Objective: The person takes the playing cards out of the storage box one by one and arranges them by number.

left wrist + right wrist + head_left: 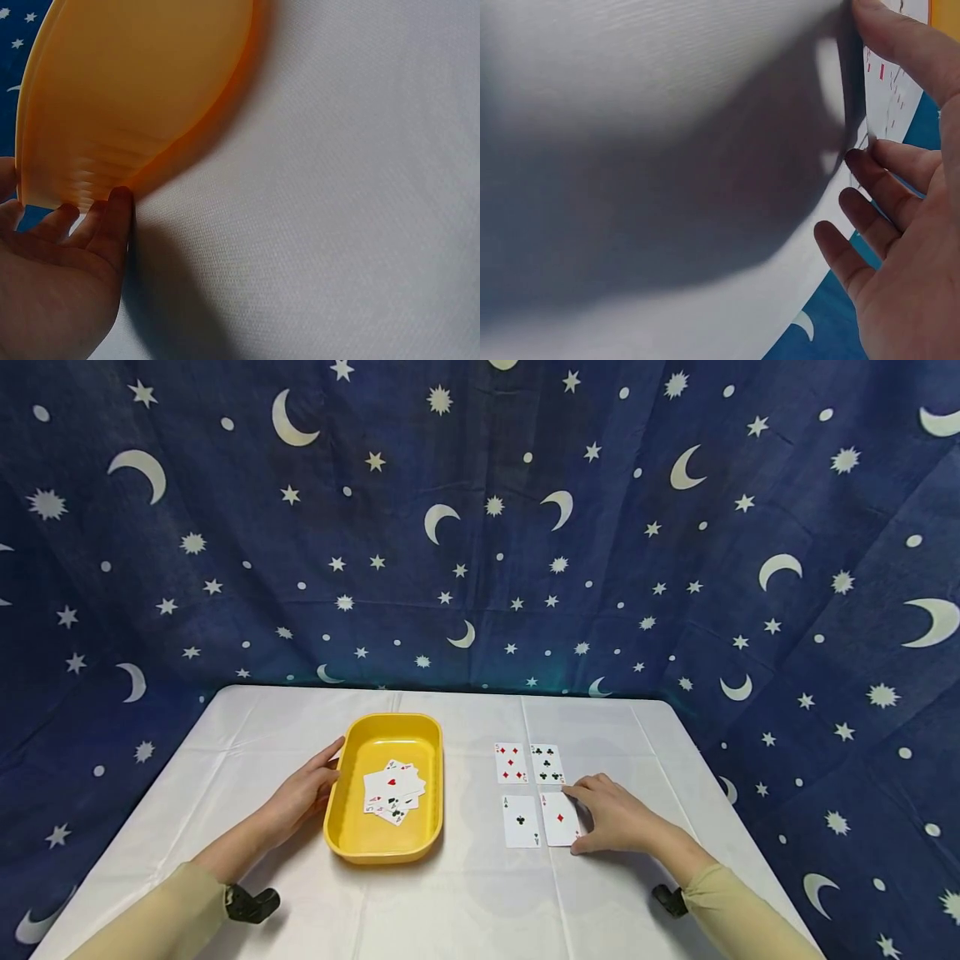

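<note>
My right hand [618, 814] holds the ace of diamonds [558, 817] between thumb and fingertip at its right-hand corners. In the right wrist view that playing card [853, 82] shows nearly edge-on between thumb and finger, while the other fingers stay apart from it. The ace of clubs [521, 821] lies just left of it. Behind these lie a diamond card [511, 763] and a club card [547, 764], each with several pips. My left hand [303, 793] rests its fingers against the left side of a yellow tray [343, 827]. In the left wrist view, fingertips touch the tray's outer wall [150, 90].
A loose pile of playing cards [393, 789], face up with an ace of hearts on top, lies inside the tray. Everything rests on a white-covered table [465, 902]. A blue curtain [480, 527] with moons and stars hangs behind it.
</note>
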Motion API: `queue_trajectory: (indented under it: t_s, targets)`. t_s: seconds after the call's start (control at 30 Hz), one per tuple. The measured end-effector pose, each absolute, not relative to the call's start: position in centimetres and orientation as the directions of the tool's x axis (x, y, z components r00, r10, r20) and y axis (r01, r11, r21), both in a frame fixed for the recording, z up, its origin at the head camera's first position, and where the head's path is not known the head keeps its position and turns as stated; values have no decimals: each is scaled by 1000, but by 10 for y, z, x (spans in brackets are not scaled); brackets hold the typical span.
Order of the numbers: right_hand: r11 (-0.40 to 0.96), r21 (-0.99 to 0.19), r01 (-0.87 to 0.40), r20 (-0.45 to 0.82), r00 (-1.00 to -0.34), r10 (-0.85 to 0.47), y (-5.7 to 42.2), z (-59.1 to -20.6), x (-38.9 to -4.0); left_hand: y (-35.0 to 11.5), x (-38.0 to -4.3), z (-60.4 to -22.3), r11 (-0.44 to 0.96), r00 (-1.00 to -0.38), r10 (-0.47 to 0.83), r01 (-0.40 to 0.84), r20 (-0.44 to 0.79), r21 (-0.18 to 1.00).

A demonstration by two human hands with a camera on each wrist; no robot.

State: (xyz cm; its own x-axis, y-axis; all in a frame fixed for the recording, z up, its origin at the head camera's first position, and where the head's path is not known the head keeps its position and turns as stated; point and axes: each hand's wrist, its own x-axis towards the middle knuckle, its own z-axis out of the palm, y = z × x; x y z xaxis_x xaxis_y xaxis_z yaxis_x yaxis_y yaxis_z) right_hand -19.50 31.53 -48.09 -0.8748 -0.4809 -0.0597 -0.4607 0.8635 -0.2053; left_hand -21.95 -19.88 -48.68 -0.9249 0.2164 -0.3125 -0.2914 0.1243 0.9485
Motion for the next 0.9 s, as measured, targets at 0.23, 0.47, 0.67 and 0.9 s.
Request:
queue_trajectory:
  t_s: [0.23, 0.47, 0.67, 0.9]
  targets:
    - [861, -225, -456, -52, -877, -478, 317, -482, -194, -198, -220, -487, 124, -926, 211, -293, -313, 948]
    - [864, -241, -441, -73, -880, -470, 317, -483, -193, -198, -220, -487, 127, -925, 220, -287, -309, 950]
    - [859, -248, -448, -64, -877, -476, 319, -483, -193, -198, -219, -486, 117, -925, 233, -280, -300, 953]
    - [855, -247, -455, -64, -873, -483, 320, -484, -192, -198, -219, -486, 118, -925, 228, -282, -303, 952]
